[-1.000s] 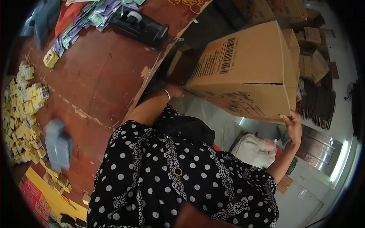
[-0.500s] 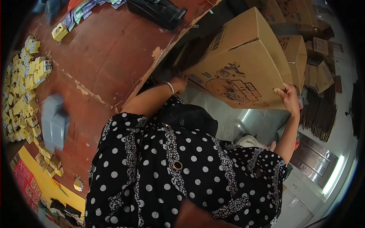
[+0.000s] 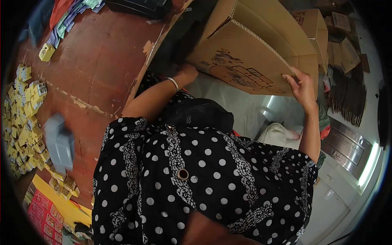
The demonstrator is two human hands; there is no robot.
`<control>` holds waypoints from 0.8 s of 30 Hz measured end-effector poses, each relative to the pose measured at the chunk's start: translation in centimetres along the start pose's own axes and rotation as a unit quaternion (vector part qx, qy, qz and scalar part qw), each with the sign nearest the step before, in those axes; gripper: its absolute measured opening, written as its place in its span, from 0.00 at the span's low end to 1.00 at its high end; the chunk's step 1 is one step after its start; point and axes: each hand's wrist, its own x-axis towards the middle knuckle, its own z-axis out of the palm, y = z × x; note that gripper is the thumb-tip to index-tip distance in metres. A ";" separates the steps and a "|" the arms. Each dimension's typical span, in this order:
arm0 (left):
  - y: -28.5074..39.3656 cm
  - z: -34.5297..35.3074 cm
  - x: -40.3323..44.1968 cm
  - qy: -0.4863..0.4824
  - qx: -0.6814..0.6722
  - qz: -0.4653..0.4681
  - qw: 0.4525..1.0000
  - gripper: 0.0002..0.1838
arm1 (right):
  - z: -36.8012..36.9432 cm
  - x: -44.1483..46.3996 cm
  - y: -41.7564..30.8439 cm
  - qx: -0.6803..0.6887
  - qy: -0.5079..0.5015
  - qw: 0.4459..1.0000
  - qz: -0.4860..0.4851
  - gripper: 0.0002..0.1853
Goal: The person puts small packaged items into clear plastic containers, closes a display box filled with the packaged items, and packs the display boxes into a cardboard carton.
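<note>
A large printed cardboard box point(image 3: 245, 61) is held tilted in front of my body, with its open top facing up and away to the right. My right hand point(image 3: 302, 87) grips the near wall's edge, thumb on the printed outside and fingers toward the inside. At the box's lower left end is my left hand point(image 3: 187, 74), closed on its edge; the fingertips are partly hidden. A silver bangle point(image 3: 173, 83) circles that wrist.
The red-brown table point(image 3: 102, 53) on the left bears a pile of small yellow boxes point(image 3: 24, 118), clear plastic trays point(image 3: 60, 143), colourful packets point(image 3: 67, 20) and a black object point(image 3: 141, 7). More cartons point(image 3: 312, 28) and stacked flat cardboard point(image 3: 347, 96) stand at right.
The box has tipped so that more of its inside shows, and my right hand has shifted up and left with it. My left hand stays at the lower end. The view has shifted somewhat.
</note>
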 end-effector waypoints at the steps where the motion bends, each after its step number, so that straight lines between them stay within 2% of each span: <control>1: -0.2 -0.4 -0.3 -0.001 0.004 0.005 1.000 0.16 | 0.1 0.0 -0.5 0.001 0.003 1.000 0.006 0.11; 3: -0.2 -1.4 -0.6 0.002 -0.076 -0.008 0.997 0.16 | -0.6 0.2 -1.8 -0.032 -0.019 0.999 0.031 0.11; 4: 0.2 -1.4 -0.4 0.001 -0.074 0.005 0.997 0.16 | -0.8 0.3 -2.6 -0.033 -0.017 0.998 0.044 0.11; 6: 0.3 -0.9 -0.2 0.015 -0.019 0.032 0.999 0.16 | -0.4 0.6 -4.0 -0.062 -0.021 0.997 -0.039 0.10; 7: -0.4 1.7 1.1 0.016 -0.016 0.041 0.999 0.16 | -0.2 0.8 -4.1 -0.063 -0.019 0.997 -0.030 0.10; 9: -2.2 10.2 4.6 0.163 0.031 0.048 0.985 0.16 | 2.6 1.1 -3.4 -0.067 -0.031 0.990 -0.120 0.10; 10: -1.8 7.7 3.3 0.161 0.035 0.055 0.985 0.16 | 3.7 1.2 -3.0 -0.065 -0.028 0.991 -0.112 0.10; 12: -0.7 -1.0 -1.2 -0.005 -0.059 0.015 0.998 0.18 | 4.9 0.9 -2.4 -0.059 -0.033 0.987 -0.149 0.12; 16: -0.5 1.0 -0.1 -0.026 -0.065 -0.015 0.997 0.19 | 7.2 -1.1 -1.6 -0.041 -0.013 0.989 -0.140 0.13; 18: -0.4 0.9 -1.0 0.141 -0.081 -0.006 0.987 0.19 | 8.9 -2.4 -1.1 -0.028 0.013 0.987 -0.156 0.15; 19: -0.4 2.4 -0.9 0.143 -0.077 -0.010 0.987 0.19 | 9.9 -3.0 -1.0 -0.028 0.017 0.986 -0.161 0.15; 21: -0.4 6.1 0.2 0.395 -0.130 0.062 0.907 0.20 | 10.9 -3.8 -0.7 -0.014 0.026 0.991 -0.128 0.17; 22: -0.4 4.4 -0.7 0.397 -0.127 0.059 0.907 0.20 | 11.1 -3.9 -0.5 -0.015 0.028 0.991 -0.132 0.17; 24: 0.4 -0.6 -2.9 0.191 -0.162 0.075 0.965 0.18 | 11.4 -4.4 -0.3 -0.015 0.028 0.993 -0.115 0.16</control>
